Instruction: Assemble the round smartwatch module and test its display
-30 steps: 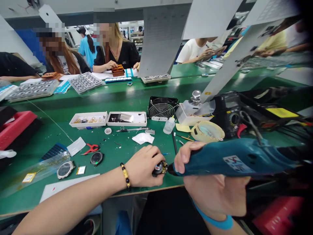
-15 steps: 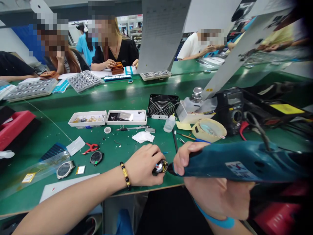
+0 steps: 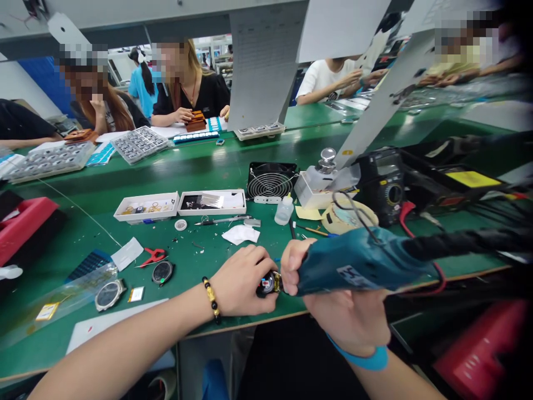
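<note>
Green worktop (image 3: 125, 183), near edge: left hand (image 3: 244, 280) pinches a small round watch part (image 3: 268, 283) right at that edge, wrist w/ bead bracelet (image 3: 211, 300) flat on the mat, while right hand (image 3: 328, 289) is wrapped tight round a blue power tool (image 3: 358, 266), tip touching the part. Vs a sec ago the tool has pulled in closer & its cable now shows, so the tip looks seated and work on the part seems under way. Further out: red snips (image 3: 155, 256), 2 white trays (image 3: 183, 203) mid-worktop, fan (image 3: 270, 183) toward the far edge.
</note>
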Demonstrator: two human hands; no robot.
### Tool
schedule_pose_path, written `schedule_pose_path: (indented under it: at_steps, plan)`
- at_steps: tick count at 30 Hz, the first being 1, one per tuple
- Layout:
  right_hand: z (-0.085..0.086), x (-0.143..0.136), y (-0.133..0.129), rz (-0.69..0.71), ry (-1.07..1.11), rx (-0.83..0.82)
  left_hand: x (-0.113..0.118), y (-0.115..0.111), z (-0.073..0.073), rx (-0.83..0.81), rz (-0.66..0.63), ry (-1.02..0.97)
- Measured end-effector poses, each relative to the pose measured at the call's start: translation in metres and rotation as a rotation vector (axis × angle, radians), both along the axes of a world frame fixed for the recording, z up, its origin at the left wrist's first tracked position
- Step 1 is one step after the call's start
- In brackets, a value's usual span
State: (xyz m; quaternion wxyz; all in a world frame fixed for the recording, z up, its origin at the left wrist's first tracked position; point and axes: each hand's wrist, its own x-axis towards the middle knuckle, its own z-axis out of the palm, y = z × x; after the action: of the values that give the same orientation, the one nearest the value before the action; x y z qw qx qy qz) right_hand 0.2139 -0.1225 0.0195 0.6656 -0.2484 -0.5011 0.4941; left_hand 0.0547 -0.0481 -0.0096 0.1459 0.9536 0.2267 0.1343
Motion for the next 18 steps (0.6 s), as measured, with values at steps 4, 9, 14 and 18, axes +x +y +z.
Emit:
schedule_pose_path:
  at_steps: [4, 9, 14, 18]
  plan:
    - [-0.001, -0.002, 0.0, -0.045, 0.019, 0.021, 0.0, 0.001, -0.001, -0.002, 0.005, -0.009]
    - [-0.003, 0.006, 0.002, -0.078, 0.141, 0.055, -0.001, 0.002, 0.001, -0.024, -0.002, -0.004]
    - [0.004, 0.016, 0.002, -0.127, 0.22, 0.1, -0.003, 0.003, 0.004, -0.079, -0.016, -0.046]
    - [0.01, 0.014, 0.002, -0.13, 0.226, 0.124, -0.004, 0.005, 0.007, -0.151, -0.065, -0.177]
